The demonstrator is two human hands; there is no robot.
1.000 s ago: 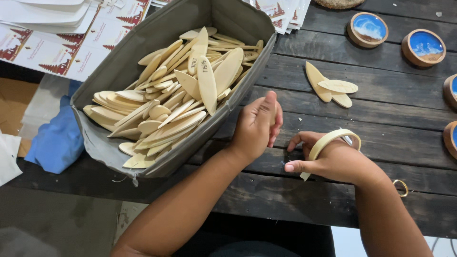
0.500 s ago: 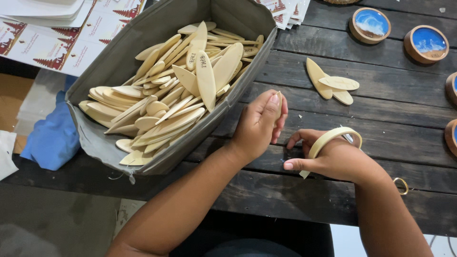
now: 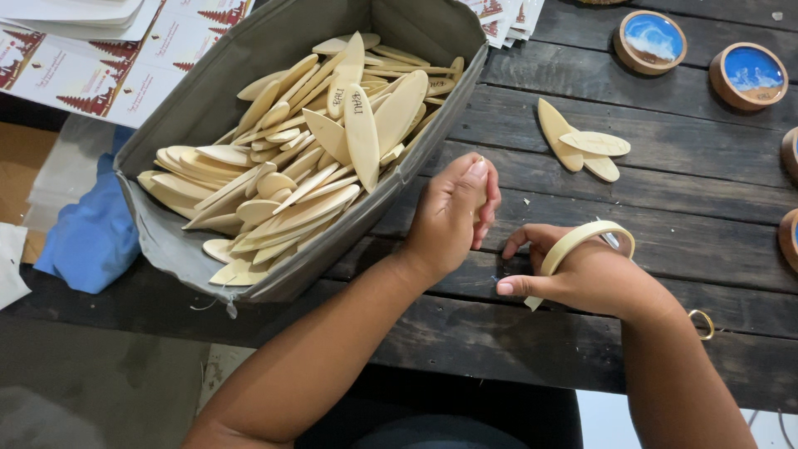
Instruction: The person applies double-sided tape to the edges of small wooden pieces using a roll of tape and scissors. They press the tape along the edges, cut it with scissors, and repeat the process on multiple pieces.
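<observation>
Head view — white printed cards [image 3: 100, 58] — grey box [image 3: 208, 108].

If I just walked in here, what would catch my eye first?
Probably the grey fabric bin on the left, heaped with pale, surfboard-shaped wooden pieces. Next, the person's left hand beside the bin and right hand, with a roll of tape over it, on the dark plank table.

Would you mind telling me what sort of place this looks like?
Probably a small craft or souvenir workshop: a grey bin full of surfboard-shaped wooden pieces, round resin-filled wooden coasters, and a rough dark plank table.
</observation>
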